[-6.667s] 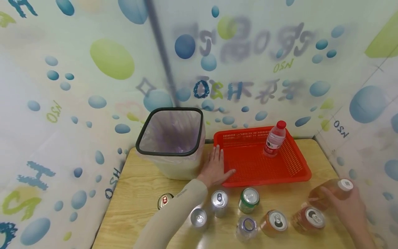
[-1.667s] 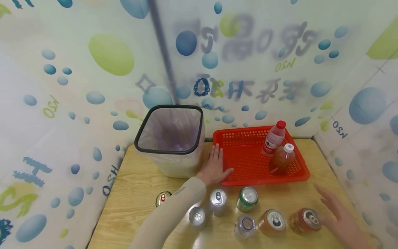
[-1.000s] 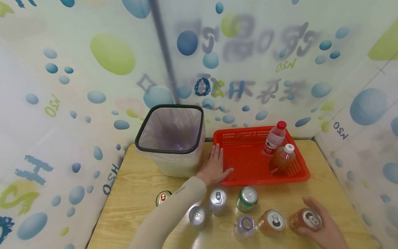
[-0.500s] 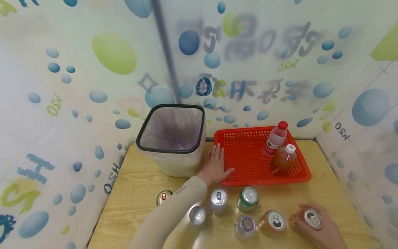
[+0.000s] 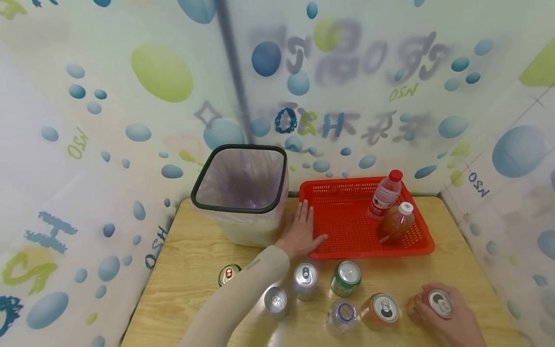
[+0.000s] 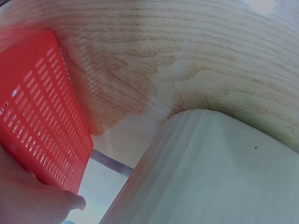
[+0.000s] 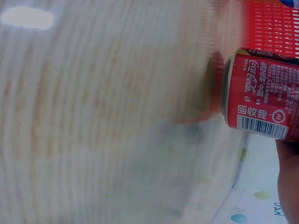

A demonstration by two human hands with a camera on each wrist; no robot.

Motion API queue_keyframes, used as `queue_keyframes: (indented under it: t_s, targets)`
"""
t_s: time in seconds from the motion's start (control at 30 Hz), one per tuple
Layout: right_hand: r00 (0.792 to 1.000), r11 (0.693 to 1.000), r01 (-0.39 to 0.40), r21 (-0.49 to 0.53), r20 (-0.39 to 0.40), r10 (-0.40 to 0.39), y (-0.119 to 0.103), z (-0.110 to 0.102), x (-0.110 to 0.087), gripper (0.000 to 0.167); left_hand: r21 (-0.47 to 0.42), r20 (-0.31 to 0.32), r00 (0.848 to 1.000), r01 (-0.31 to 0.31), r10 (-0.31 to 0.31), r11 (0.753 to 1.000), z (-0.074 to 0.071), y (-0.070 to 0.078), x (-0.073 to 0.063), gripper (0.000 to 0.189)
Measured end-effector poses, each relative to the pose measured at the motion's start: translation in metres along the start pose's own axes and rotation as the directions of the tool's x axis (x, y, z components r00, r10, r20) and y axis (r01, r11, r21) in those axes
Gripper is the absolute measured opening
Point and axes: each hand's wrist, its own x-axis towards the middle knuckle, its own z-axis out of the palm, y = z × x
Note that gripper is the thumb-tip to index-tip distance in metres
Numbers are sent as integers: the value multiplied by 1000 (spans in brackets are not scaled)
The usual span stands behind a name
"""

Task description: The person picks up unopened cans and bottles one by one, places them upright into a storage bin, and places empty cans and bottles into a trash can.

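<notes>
Can (image 5: 441, 302) in right fingers (image 5: 431, 322), table edge (image 5: 472, 265) near, basket (image 5: 373, 254) apart

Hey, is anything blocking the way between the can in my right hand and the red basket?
Nothing visible stands between the red can in your right hand and the red basket. You'd probably just need to lift it over the near rim; the amber bottle stands inside, toward the right end.

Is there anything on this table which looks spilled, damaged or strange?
No spill or damage stands out on the table. One oddity: the clear bottle near the front seems to lack a cap, unlike the red-capped bottle and white-capped bottle in the red basket.
</notes>
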Motion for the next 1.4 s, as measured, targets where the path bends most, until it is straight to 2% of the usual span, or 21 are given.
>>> queue_keyframes:
  t_s: [0.3,0.4,0.53,0.67,0.77,0.83,1.0,1.1,1.17,1.2,1.23,1.33,1.4]
  targets:
    - [992,998,63,6,-114,-62,-20,-6,-7,80,-84,32,999,17,-14,996,-10,-3,-7,92]
    - [986,997,80,4,-144,-79,-27,-11,-8,80,-97,7,1000,-14,15,995,-17,-2,-9,89]
    - [976,993,115,24,-190,-109,-38,-16,-8,78,-84,-64,995,-86,80,993,-31,1,-14,83]
    - [950,983,181,15,-262,-171,-50,-20,-8,71,-114,-161,978,-154,135,982,-47,3,-28,76]
    - [935,976,216,0,-288,-207,-60,-26,-8,68,-165,-245,955,-210,166,964,-59,5,-40,72]
    - [932,974,225,-18,-287,-220,-68,-30,-7,69,-192,-292,940,-236,174,953,-66,5,-48,71]
    - [924,967,253,-43,-286,-254,-86,-36,-4,70,-205,-345,920,-264,183,942,-77,5,-64,71]
    - [908,952,304,-28,-295,-298,-98,-37,-1,66,-221,-377,909,-276,179,935,-84,3,-72,70]
    - [891,938,347,-15,-307,-335,-107,-37,1,63,-237,-428,888,-293,171,926,-90,0,-78,69]
    - [882,929,369,-11,-310,-354,-112,-38,2,62,-243,-464,870,-307,168,920,-93,-2,-81,68]
    - [872,920,392,-10,-314,-375,-118,-38,3,60,-248,-502,849,-324,165,913,-96,-4,-85,67]
    - [836,888,460,-14,-331,-438,-135,-41,4,58,-239,-618,769,-385,166,891,-105,-11,-93,63]
    - [808,860,510,-4,-342,-481,-147,-42,4,58,-235,-668,726,-417,166,878,-109,-16,-98,62]
